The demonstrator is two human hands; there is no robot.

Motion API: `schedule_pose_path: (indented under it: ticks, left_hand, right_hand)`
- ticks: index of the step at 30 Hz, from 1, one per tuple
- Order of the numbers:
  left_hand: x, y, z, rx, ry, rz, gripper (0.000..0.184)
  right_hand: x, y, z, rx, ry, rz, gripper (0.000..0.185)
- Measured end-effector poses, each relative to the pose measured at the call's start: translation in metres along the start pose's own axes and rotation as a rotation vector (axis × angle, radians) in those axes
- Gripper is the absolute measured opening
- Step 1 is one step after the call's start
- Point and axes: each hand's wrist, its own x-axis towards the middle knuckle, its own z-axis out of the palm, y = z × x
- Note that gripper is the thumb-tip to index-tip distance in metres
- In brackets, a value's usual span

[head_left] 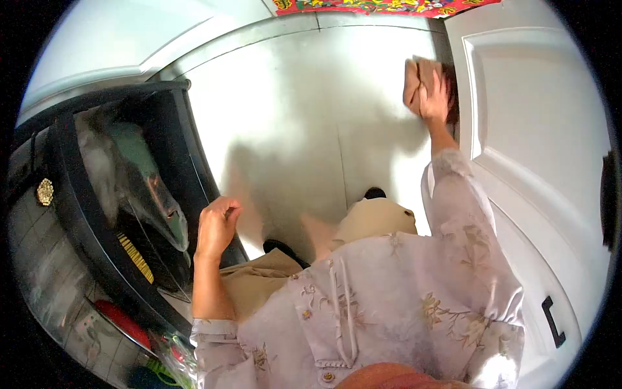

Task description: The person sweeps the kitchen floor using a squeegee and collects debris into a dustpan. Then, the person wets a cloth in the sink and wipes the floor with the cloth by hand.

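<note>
At the upper right, my right hand (pixel 435 98) is on a folded brown item (pixel 414 81), beside the foot of the white panelled door. Its fingers lie over the item, which looks like cloth or paper. My left hand (pixel 218 223) is curled in front of the black shelf unit (pixel 194 146), with its fingertips drawn together. Whether anything is inside that hand is hidden.
Plastic-wrapped things (pixel 146 175) fill the black unit on the left. A white door (pixel 518 97) with a black handle (pixel 552 321) stands on the right. The pale floor (pixel 304 84) lies between them, with a red patterned item (pixel 389 6) at the top.
</note>
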Motion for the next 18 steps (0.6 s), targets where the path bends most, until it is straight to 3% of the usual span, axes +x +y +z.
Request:
schedule_pose_path:
  ticks: [7,9,10,13,17,18]
  left_hand:
    - [-0.009,-0.003,-0.005,0.024,0.034,0.060,0.008]
    - [-0.012,-0.002,-0.006,-0.037,0.033,-0.025,0.007]
    - [-0.014,-0.004,-0.006,-0.042,0.032,-0.024,0.007]
    - [-0.018,-0.010,-0.008,-0.012,0.029,-0.004,0.009]
    - [-0.012,-0.009,-0.007,-0.007,0.014,0.064,0.010]
    - [-0.012,-0.008,-0.006,-0.010,0.015,0.076,0.010]
  right_hand:
    - [-0.153,0.039,-0.007,-0.152,-0.069,0.326,0.069]
    - [-0.211,0.050,-0.003,-0.272,-0.082,0.470,0.075]
    - [-0.240,0.059,0.001,-0.267,-0.001,0.409,0.067]
    - [-0.241,0.045,-0.009,-0.274,-0.072,0.363,0.068]
    - [-0.131,0.020,-0.029,-0.081,-0.179,0.133,0.065]
    - [-0.094,0.018,-0.022,-0.068,-0.115,0.033,0.064]
